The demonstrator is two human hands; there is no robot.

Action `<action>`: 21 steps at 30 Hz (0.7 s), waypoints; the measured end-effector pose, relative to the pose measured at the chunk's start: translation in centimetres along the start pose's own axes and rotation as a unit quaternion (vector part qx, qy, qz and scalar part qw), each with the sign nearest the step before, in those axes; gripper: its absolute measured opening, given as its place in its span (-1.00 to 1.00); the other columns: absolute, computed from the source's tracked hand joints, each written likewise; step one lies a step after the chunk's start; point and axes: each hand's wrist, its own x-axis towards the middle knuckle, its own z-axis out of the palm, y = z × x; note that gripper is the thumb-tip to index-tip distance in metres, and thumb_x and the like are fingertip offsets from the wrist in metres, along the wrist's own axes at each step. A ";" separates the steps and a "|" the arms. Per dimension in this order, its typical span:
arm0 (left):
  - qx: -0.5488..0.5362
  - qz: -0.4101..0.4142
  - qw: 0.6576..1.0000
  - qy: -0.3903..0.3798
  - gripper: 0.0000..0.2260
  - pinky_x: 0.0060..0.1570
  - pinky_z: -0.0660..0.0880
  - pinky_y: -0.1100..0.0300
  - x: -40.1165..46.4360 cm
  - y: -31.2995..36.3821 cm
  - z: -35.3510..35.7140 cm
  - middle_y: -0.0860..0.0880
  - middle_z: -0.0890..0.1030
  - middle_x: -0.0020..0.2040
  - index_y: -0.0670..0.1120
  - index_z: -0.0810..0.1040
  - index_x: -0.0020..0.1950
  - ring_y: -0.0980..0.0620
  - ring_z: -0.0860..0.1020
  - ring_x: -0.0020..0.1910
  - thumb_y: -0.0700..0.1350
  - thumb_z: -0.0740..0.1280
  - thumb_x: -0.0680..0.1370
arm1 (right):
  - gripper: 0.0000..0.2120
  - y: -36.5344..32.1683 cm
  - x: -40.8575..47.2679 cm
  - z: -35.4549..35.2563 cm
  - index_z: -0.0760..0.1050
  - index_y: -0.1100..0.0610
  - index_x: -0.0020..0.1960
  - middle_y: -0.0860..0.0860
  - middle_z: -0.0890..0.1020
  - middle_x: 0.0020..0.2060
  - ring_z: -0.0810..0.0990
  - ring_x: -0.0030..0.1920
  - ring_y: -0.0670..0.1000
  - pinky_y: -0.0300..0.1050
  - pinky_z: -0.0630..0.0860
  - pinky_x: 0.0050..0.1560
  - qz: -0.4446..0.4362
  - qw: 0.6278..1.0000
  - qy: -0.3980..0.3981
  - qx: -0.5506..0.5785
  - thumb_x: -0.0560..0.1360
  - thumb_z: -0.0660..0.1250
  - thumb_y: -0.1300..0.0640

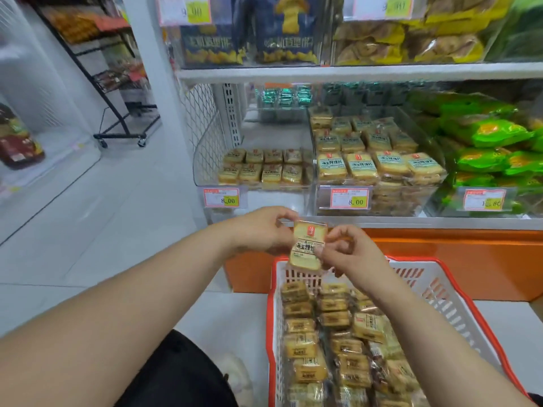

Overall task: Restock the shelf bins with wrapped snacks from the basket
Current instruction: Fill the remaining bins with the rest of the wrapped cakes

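A wrapped yellow snack (307,245) is held upright above the far end of the basket. My left hand (261,230) pinches its top left corner and my right hand (349,249) pinches its right edge. Below them, the white basket with an orange rim (458,295) holds several more wrapped snacks (332,342). On the shelf ahead, a clear left bin (205,151) is partly filled with two rows of the same snacks. The clear bin to its right (320,198) is piled high with them.
Green packets (484,148) fill the bin at far right. Price tags (221,197) hang on the bin fronts. An orange shelf base (470,259) runs behind the basket. A black wheeled rack (120,113) stands on the white floor at left. Upper shelf holds bagged goods.
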 end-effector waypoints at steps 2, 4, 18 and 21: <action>0.085 0.036 0.993 0.077 -0.69 -0.12 0.49 0.24 0.1 -0.1 -2.2 0.05 0.59 -0.06 -0.02 0.46 0.31 0.07 0.56 -0.08 -0.09 0.36 0.58 | -0.76 -2.7 1.2 0.7 0.39 0.15 0.05 0.08 0.64 -0.24 0.62 -0.37 -0.11 -0.25 0.50 -0.35 -0.009 1.000 0.010 -0.009 0.48 0.43 0.23; 0.303 0.065 0.930 0.198 -0.67 0.11 0.45 0.14 0.7 -0.6 -4.9 0.07 0.55 0.19 0.04 0.43 0.39 0.03 0.50 0.17 -0.02 0.26 0.62 | -0.76 -5.4 3.1 1.3 0.38 0.13 0.09 0.05 0.62 -0.24 0.62 -0.36 -0.09 -0.19 0.56 -0.29 -0.021 0.999 0.028 -0.033 0.51 0.41 0.18; 0.460 0.021 0.862 0.212 -0.31 0.49 0.04 0.14 0.7 -5.7 -10.1 0.04 0.03 0.60 0.00 -0.02 0.60 0.03 0.00 0.56 -0.03 0.26 0.56 | -0.87 -10.2 20.0 9.8 0.49 0.26 -0.11 0.11 0.64 -0.24 0.62 -0.33 0.05 -0.17 0.57 -0.28 0.141 0.891 -0.104 -0.419 0.57 0.28 0.21; 0.442 0.027 0.873 0.205 -0.30 0.50 0.05 0.11 0.9 -5.9 -10.4 0.05 0.01 0.60 0.00 -0.04 0.61 0.04 -0.04 0.56 -0.02 0.26 0.56 | -0.84 -9.0 21.4 10.2 0.49 0.36 0.09 0.25 0.68 -0.10 0.71 -0.08 0.21 0.11 0.61 0.08 0.204 0.896 -0.126 -0.373 0.57 0.22 0.31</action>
